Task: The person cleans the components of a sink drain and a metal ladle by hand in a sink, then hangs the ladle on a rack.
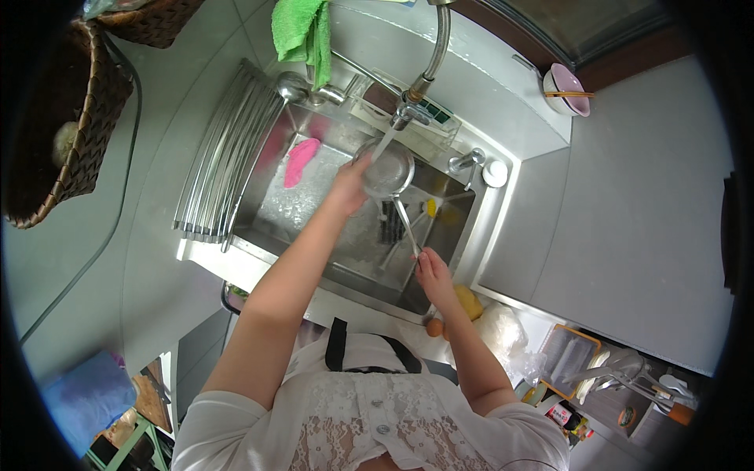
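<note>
A round metal strainer [390, 173] with a long thin handle is held under the running faucet [411, 108]. My left hand [350, 187] is closed on the left side of its rim. The far end of the handle is gripped in my right hand [433, 275], nearer to me and to the right. Water from the spout runs into the round part, which hangs over the steel sink [263, 212]. A pink cloth [301, 162] lies in the sink to the left of my left hand. Below the strainer a dark slotted piece [390, 224] and a small yellow item [431, 207] show.
A roll-up drying rack [221, 157] covers the left edge, with a ladle [292, 87] by its far end. A green towel [301, 33] hangs behind. On the right stand a soap dispenser [467, 161] and a bowl with chopsticks [567, 91]. An open drawer [620, 392] holds utensils.
</note>
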The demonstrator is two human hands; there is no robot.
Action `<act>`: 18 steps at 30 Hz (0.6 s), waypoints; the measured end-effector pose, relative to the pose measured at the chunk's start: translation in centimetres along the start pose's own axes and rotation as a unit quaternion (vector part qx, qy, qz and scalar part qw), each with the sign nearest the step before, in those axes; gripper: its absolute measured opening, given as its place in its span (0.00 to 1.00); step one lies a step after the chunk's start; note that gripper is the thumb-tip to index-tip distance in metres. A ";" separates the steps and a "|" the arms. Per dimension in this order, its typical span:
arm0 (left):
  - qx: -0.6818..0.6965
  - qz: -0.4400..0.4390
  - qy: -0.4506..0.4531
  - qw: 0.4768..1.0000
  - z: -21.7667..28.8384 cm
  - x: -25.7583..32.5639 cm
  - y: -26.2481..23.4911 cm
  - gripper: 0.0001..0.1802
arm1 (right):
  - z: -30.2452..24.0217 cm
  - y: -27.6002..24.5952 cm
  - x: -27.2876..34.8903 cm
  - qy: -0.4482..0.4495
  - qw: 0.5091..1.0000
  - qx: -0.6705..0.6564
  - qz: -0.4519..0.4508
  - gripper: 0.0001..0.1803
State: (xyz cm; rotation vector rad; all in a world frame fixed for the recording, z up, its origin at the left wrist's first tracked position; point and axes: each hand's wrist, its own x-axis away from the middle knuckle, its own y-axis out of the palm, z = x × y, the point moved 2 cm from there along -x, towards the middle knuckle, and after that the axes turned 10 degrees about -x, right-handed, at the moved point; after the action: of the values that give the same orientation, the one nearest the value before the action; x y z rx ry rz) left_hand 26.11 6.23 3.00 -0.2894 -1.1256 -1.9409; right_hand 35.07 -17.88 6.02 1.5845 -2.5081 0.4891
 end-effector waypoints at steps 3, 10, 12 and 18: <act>-0.019 0.064 0.039 0.997 2.0 3.4 -0.2 0.14 | 0.2 1.2 -0.9 0.116 0.985 -0.114 -0.060 0.14; 0.038 0.061 0.124 0.990 1.6 5.5 -5.7 0.18 | -0.4 3.6 -0.7 0.155 0.969 -0.121 -0.151 0.14; 0.031 0.054 0.123 0.991 1.3 5.6 -6.2 0.21 | -0.5 3.8 -0.4 0.174 0.962 -0.129 -0.164 0.15; -0.019 0.020 0.084 0.996 0.2 4.8 -5.5 0.22 | 0.2 2.8 1.2 0.164 0.964 -0.151 -0.145 0.14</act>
State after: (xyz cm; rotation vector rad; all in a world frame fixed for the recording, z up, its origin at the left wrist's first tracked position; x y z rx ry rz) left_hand 18.95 5.00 2.54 -0.1634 -0.9676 -1.9135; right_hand 32.08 -17.84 5.58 1.5638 -1.9587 0.2845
